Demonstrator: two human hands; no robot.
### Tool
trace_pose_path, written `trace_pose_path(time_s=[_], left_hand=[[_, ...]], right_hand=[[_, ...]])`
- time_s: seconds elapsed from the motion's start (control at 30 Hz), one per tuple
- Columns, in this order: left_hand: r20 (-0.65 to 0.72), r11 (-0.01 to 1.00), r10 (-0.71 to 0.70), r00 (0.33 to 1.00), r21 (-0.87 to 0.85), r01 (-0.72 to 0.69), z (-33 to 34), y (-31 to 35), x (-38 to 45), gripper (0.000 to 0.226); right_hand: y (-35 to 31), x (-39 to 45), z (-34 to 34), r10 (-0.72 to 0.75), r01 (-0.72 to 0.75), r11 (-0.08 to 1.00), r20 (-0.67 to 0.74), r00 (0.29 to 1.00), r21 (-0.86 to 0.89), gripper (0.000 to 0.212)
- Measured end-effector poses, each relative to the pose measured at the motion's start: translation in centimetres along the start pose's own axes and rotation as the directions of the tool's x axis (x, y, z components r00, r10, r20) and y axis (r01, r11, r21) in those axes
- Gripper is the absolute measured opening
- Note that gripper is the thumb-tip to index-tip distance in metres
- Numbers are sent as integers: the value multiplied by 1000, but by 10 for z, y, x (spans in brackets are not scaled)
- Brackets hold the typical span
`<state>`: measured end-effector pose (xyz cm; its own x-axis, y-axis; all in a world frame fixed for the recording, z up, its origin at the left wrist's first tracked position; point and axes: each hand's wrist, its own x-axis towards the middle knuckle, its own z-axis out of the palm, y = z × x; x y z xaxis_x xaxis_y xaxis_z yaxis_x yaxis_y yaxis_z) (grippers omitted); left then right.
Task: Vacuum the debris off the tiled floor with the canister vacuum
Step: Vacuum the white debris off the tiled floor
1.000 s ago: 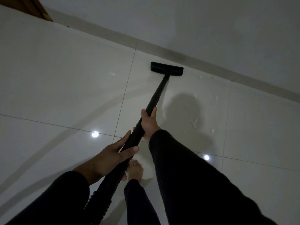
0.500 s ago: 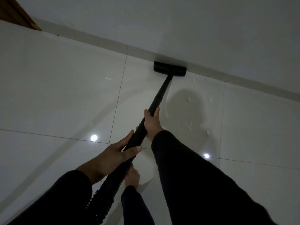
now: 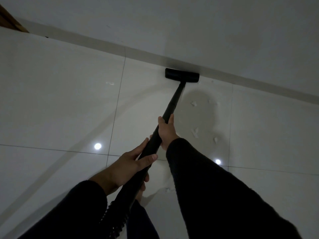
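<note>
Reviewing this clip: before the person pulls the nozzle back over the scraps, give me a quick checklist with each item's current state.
1. Left hand grips the wand: ok.
2. Right hand grips the wand further down: ok.
3. Floor nozzle flat on the tile by the skirting: ok, as far as the dim view shows.
4. Debris cleared: not ok; white scraps lie right of the wand, and another bit near the person's foot.
5. Hose free of snags: cannot tell, mostly hidden.
6. Suction on: cannot tell.
</note>
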<state>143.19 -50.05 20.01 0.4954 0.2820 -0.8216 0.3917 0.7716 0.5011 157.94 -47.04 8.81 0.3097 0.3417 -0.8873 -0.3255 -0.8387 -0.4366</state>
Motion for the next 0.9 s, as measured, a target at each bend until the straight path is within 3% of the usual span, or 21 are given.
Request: trace_pose_path(time_s=[0.43,0.9], left_hand=[[88,998,44,995,-36,-41,36,-8,15,73],[148,997,77,986,-9,-76,53,-100,-52,70]], right_hand=[[2,-7,-47,-30,32,998,-52,998,47,70],[104,-72,-48,-10,17,993,-66,998,116,68]])
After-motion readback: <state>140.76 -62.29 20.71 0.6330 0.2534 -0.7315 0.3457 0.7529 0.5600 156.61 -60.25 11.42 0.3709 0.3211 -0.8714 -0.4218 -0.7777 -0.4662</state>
